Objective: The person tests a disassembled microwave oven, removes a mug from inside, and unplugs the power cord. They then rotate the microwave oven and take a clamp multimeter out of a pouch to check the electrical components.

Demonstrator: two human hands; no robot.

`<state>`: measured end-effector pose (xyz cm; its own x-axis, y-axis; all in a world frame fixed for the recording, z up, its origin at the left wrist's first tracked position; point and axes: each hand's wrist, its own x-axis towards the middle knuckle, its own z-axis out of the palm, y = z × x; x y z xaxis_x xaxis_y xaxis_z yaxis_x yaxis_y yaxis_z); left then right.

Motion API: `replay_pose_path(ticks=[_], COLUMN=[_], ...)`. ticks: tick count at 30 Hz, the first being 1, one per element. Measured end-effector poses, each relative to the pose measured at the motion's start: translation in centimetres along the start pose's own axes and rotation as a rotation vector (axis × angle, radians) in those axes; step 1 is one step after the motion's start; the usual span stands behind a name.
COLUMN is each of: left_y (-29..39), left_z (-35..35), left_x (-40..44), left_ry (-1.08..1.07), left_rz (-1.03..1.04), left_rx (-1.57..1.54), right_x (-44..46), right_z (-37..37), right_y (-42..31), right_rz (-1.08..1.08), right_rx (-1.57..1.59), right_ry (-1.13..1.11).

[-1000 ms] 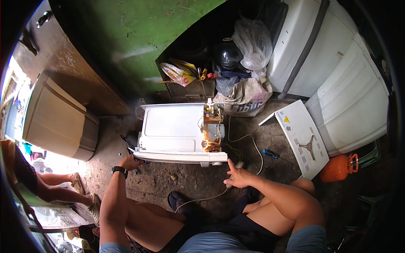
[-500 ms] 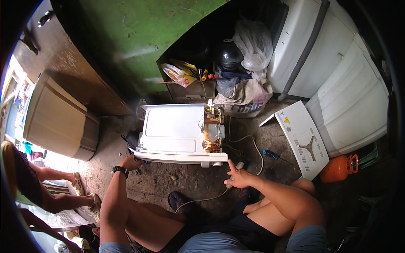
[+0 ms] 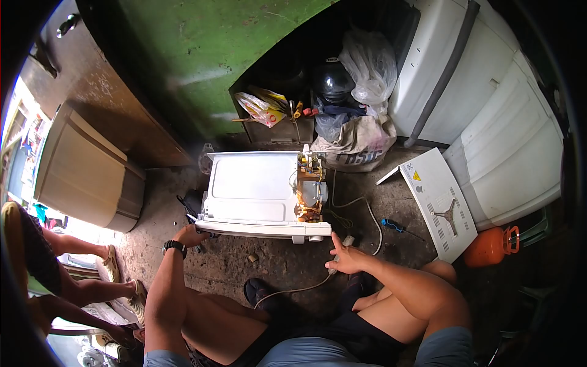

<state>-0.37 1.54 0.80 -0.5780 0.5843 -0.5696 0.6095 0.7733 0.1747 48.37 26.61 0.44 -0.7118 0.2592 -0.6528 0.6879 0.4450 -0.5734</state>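
The oven (image 3: 247,186) lies on the floor (image 3: 287,260), nearer the far edge than the near one, its front turned to the near edge and the wiring (image 3: 302,205) bare at its right end. The left hand (image 3: 191,237) meets the left front corner; its fingertips are hidden, so I cannot tell whether it grasps or only braces. The right hand (image 3: 348,258) points its index finger at the right front corner, touching or just beside it; whether its other fingers hold the grey block (image 3: 347,240) there, I cannot tell.

To steady the oven well, I would press evenly on both corners of the shell and leave the wiring alone: it could snag or, if powered, shock. The cord (image 3: 380,225) should lie slack. Toward the floor's right edge, the screwdriver (image 3: 393,226) and the cover (image 3: 439,196) sit apart from the oven, well placed to avoid knocks.
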Motion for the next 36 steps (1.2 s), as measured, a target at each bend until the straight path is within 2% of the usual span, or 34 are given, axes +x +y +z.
replay_pose_path(ticks=[22, 27, 30, 36], left_y=[0.3, 2.0, -0.1, 0.9], left_z=[-0.2, -1.4, 0.0, -0.6], left_x=[-0.2, -1.6, 0.0, -0.8], left_ry=[-0.009, -0.096, -0.003, -0.014], left_rz=[0.014, -0.07, 0.02, 0.01], left_rx=[-0.01, -0.035, -0.02, -0.013], right_x=[0.0, 0.1, 0.0, 0.0], right_z=[0.0, 0.2, 0.1, 0.1], right_y=[0.0, 0.2, 0.2, 0.1], right_rz=[-0.015, -0.018, -0.017, -0.01], right_rx=[0.011, 0.012, 0.012, 0.01], right_ry=[0.022, 0.022, 0.022, 0.02])
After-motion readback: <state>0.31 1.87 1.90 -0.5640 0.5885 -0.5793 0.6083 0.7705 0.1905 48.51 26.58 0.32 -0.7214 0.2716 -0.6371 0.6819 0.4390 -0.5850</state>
